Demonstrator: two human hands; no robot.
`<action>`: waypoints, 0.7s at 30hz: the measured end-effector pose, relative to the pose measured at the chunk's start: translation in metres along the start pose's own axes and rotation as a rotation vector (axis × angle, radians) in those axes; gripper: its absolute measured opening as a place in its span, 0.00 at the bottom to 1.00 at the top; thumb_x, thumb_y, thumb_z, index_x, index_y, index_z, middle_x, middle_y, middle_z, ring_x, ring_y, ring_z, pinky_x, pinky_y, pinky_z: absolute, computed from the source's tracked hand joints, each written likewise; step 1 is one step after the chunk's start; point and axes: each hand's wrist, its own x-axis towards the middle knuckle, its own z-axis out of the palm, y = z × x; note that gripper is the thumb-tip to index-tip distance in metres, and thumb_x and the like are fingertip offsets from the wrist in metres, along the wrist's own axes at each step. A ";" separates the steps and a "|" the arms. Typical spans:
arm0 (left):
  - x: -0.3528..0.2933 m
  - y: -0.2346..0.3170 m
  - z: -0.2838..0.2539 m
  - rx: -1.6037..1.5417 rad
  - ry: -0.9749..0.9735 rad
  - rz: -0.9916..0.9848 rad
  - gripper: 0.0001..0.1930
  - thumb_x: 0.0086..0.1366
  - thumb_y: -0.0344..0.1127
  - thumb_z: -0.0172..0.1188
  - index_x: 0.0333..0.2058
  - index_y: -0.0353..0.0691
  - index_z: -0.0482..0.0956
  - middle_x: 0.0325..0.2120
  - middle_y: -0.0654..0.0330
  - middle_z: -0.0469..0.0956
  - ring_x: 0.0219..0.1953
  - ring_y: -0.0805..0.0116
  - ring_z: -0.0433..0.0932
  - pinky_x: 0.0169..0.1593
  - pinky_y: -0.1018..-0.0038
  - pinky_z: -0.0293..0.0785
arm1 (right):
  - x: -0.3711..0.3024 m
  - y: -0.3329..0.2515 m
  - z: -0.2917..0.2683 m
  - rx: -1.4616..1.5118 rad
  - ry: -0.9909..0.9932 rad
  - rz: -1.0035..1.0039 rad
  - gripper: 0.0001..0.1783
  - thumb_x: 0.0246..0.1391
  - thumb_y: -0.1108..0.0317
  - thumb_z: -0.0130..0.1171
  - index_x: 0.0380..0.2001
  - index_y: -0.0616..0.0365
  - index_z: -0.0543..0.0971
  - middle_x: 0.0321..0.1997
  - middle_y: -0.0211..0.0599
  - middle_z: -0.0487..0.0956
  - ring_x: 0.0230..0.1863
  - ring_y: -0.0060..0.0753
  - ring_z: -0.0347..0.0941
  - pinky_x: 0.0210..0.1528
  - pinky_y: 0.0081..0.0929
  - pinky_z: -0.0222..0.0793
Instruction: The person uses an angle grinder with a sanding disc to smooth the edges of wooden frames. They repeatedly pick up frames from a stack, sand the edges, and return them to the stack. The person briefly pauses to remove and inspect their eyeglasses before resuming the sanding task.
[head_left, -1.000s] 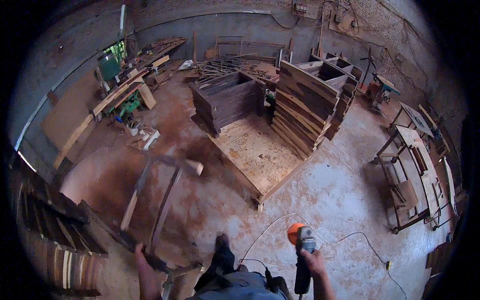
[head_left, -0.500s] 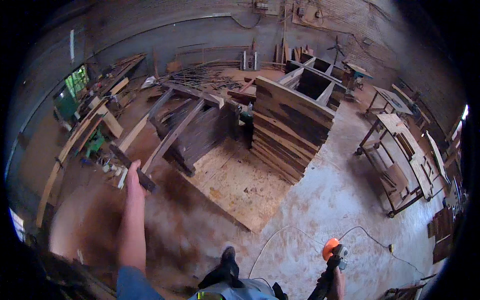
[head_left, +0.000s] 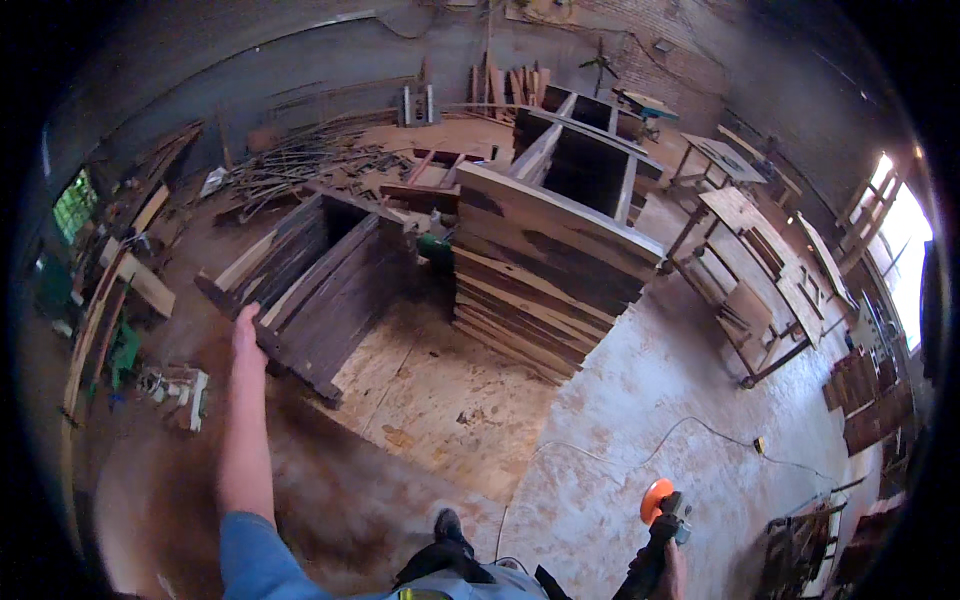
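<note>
Both clamped: left hand (head_left: 249,332) on frame (head_left: 224,297) at stack's (head_left: 350,290) near edge, right hand (head_left: 675,556) on orange-disc tool (head_left: 670,514), apparently held clear.

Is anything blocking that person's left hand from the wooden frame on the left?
Nothing visible: the left hand is right on the near edge of the wooden frame. The power tool in the right hand is off to the right, clear of it.
</note>
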 end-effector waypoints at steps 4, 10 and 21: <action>0.013 -0.003 0.005 0.019 -0.040 -0.109 0.21 0.59 0.45 0.61 0.47 0.41 0.75 0.42 0.58 0.79 0.41 0.57 0.77 0.45 0.60 0.74 | -0.036 -0.043 0.064 -0.105 0.233 -0.064 0.29 0.54 0.41 0.58 0.41 0.59 0.71 0.24 0.37 0.75 0.20 0.36 0.74 0.22 0.34 0.73; -0.017 0.028 0.010 0.857 0.145 -0.048 0.34 0.61 0.62 0.56 0.53 0.37 0.73 0.44 0.55 0.76 0.42 0.59 0.76 0.47 0.62 0.72 | -0.024 -0.046 0.063 -0.106 0.141 -0.107 0.27 0.55 0.46 0.58 0.43 0.59 0.71 0.26 0.39 0.76 0.23 0.36 0.75 0.27 0.36 0.76; -0.089 -0.046 0.008 1.299 0.198 0.553 0.41 0.63 0.47 0.59 0.68 0.39 0.50 0.57 0.40 0.67 0.57 0.48 0.69 0.61 0.62 0.63 | -0.009 -0.033 0.046 -0.006 0.068 -0.060 0.26 0.55 0.53 0.57 0.47 0.64 0.70 0.30 0.45 0.78 0.26 0.41 0.78 0.30 0.40 0.77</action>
